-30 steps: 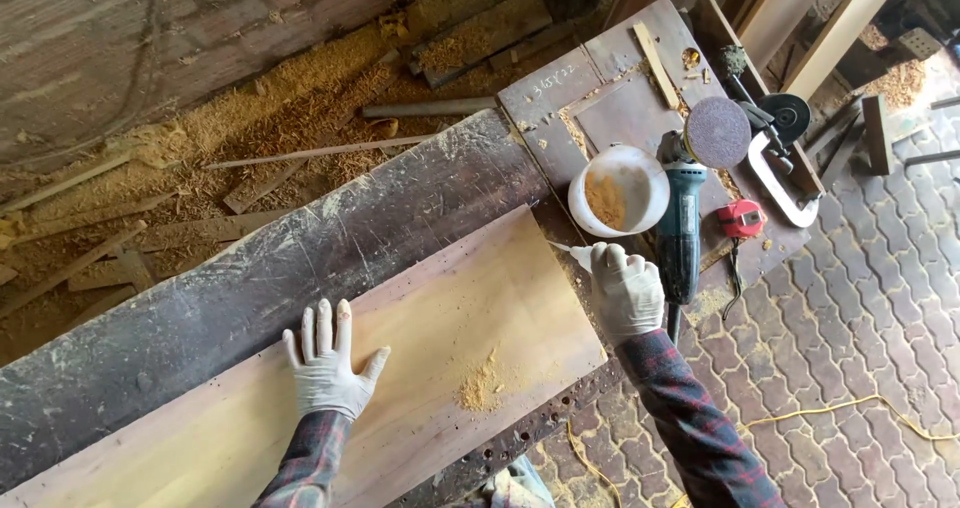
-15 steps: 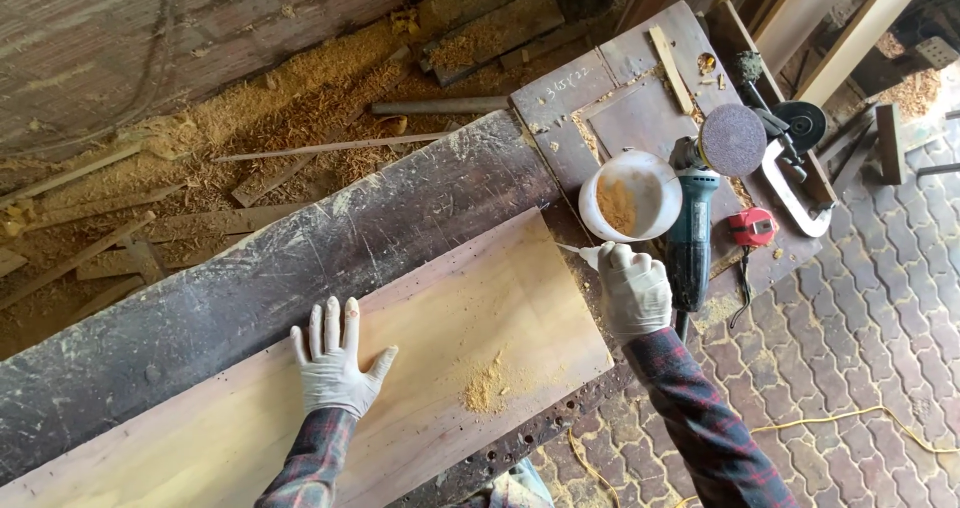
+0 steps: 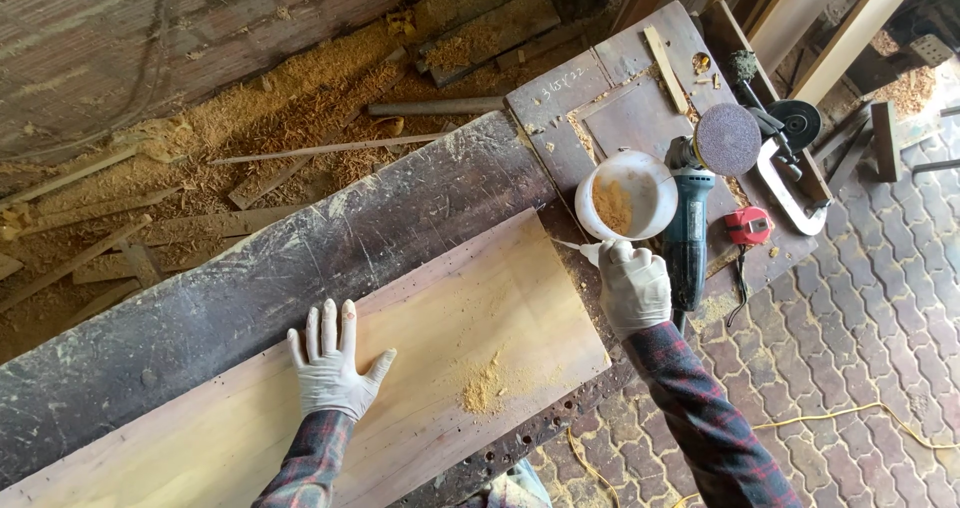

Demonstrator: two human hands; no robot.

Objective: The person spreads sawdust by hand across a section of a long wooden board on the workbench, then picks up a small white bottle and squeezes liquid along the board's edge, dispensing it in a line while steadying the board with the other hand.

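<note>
Pale, flat rectangular wooden board (image 3: pixel 420 368) lies on the bench, long edge butted against a dark, scarred heavy timber beam (image 3: pixel 260 278) just beyond it; board taken as landmark for all positions below. Small heap of tan sawdust (image 3: pixel 485 388) sits on the board near its front right corner.

Left hand (image 3: pixel 335 368), in a white glove, rests on the board's middle, palm down, fingers fanned wide; judged to be steadying the board flat against the beam. Right hand (image 3: pixel 630 288), also white-gloved, is just off the board's right end, closed round a small white nozzle-tipped bottle or tube (image 3: pixel 585 251); only the pointed tip shows, aimed at the board's far right corner; contents cannot be told. Both sleeves are dark red plaid.

Just beyond the right hand, off the board's right end: round white plastic bowl (image 3: pixel 625 193) holding more tan sawdust, probably kept within reach of that hand. Touching the bowl's right side, a teal-bodied angle grinder with a grey sanding disc (image 3: pixel 695 208); beside that, a small red tape measure (image 3: pixel 748 225). These sit on a grey panelled wooden door leaf (image 3: pixel 600 98) serving as a tabletop.

Behind the beam, away from the board: thick drift of wood shavings (image 3: pixel 250 118) with loose offcut strips. In front and right of the board: grey interlocking paved floor (image 3: pixel 880 348).
</note>
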